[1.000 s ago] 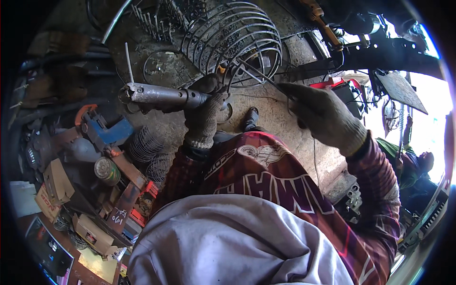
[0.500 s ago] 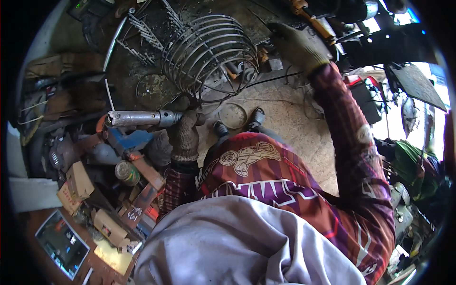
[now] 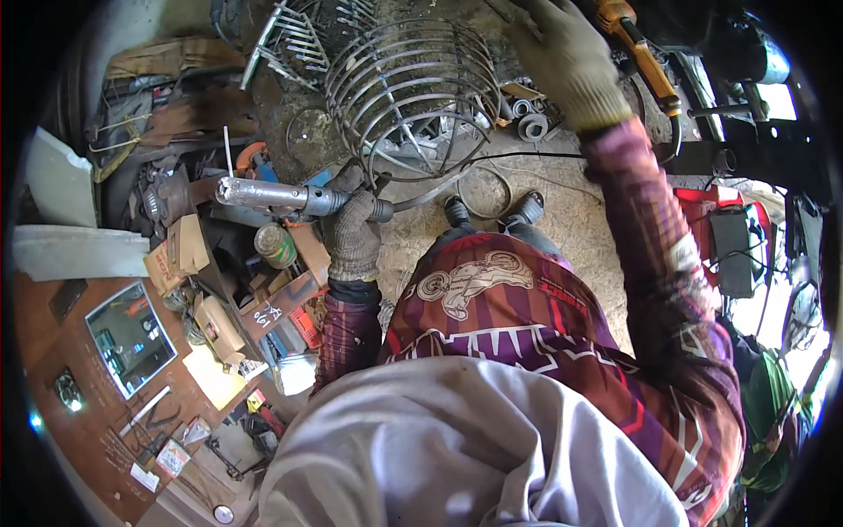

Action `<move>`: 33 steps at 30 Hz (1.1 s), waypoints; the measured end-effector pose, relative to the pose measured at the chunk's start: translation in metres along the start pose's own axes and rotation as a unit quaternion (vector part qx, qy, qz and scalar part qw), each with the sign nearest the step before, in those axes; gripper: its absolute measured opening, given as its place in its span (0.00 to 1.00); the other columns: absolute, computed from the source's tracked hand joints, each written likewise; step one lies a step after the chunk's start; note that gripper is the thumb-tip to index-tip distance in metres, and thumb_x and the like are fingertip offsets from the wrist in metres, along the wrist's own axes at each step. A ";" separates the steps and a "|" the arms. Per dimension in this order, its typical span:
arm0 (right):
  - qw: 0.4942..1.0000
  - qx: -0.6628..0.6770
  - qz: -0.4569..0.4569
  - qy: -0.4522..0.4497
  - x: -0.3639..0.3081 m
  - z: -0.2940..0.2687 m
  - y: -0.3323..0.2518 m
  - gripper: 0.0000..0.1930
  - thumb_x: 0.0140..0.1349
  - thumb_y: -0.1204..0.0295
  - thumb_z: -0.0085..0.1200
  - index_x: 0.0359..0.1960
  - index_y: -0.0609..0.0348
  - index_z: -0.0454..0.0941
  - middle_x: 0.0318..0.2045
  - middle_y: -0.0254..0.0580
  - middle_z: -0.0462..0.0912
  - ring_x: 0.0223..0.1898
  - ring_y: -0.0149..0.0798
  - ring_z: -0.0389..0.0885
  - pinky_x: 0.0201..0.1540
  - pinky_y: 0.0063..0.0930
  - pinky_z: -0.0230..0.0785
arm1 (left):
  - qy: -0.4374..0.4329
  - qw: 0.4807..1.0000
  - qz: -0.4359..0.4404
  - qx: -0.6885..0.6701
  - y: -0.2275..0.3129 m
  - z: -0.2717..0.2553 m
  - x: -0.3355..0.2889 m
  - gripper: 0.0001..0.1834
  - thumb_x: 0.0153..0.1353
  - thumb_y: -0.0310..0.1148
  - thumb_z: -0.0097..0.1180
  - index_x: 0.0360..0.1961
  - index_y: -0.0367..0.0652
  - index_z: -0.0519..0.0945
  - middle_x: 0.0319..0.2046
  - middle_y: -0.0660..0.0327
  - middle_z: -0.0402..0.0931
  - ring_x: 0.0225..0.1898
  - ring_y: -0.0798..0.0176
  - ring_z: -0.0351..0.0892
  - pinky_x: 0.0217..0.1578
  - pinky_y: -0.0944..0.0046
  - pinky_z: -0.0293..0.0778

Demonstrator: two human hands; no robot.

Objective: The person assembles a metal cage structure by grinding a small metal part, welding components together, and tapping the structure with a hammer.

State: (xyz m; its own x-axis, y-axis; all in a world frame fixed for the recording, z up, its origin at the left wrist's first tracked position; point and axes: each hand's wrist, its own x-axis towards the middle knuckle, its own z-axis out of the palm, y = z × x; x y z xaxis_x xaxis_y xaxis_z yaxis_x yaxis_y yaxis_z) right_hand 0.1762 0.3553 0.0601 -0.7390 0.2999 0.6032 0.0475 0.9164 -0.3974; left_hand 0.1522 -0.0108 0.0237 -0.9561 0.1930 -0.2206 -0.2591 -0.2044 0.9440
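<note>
Beside the wire cage (image 3: 408, 88), left hand (image 3: 353, 235) grips electrode holder (image 3: 281, 197).

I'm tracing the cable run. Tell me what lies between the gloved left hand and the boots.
In the head view, a dark cable curves over dusty concrete floor between the left hand, gripping the welding electrode holder, and the boots.

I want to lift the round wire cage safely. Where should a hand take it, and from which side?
Probably grip one outer ring of the wire cage on its near, lower edge, coming from the person's side. The rings are thin with open gaps, so fingers can hook through; the far side is crowded by metal parts.
</note>
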 end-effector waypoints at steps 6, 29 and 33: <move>0.982 0.170 0.074 0.023 -0.124 -0.066 -0.042 0.25 0.53 0.83 0.64 0.56 0.62 0.77 0.43 0.50 0.84 0.41 0.50 0.83 0.42 0.39 0.76 | -0.008 1.000 -0.007 0.016 -0.004 -0.003 0.001 0.24 0.55 0.24 0.61 0.55 0.39 0.76 0.49 0.60 0.77 0.46 0.61 0.79 0.48 0.56 0.80; 0.922 0.324 0.190 -0.096 -0.001 -0.032 -0.123 0.14 0.69 0.73 0.55 0.52 0.66 0.81 0.33 0.38 0.82 0.34 0.28 0.77 0.39 0.24 0.71 | -0.247 0.936 0.005 0.250 0.008 -0.039 0.041 0.21 0.57 0.26 0.62 0.54 0.41 0.78 0.43 0.58 0.82 0.37 0.62 0.84 0.38 0.63 0.81; 0.832 0.458 0.186 -0.252 0.134 0.044 -0.214 0.18 0.73 0.64 0.52 0.56 0.64 0.78 0.32 0.34 0.80 0.31 0.25 0.76 0.35 0.22 0.70 | -0.287 0.936 0.068 0.193 -0.012 -0.061 0.055 0.27 0.58 0.22 0.60 0.61 0.39 0.74 0.50 0.59 0.81 0.49 0.62 0.82 0.47 0.60 0.79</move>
State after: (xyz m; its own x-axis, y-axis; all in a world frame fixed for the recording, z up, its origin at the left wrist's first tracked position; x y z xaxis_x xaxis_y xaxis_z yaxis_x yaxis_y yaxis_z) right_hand 0.0374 0.1874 0.1959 -0.9864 0.1577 0.0458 -0.0254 0.1286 -0.9914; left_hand 0.0945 -0.0559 -0.0146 -0.7165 0.6970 -0.0285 0.0348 0.0766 0.9965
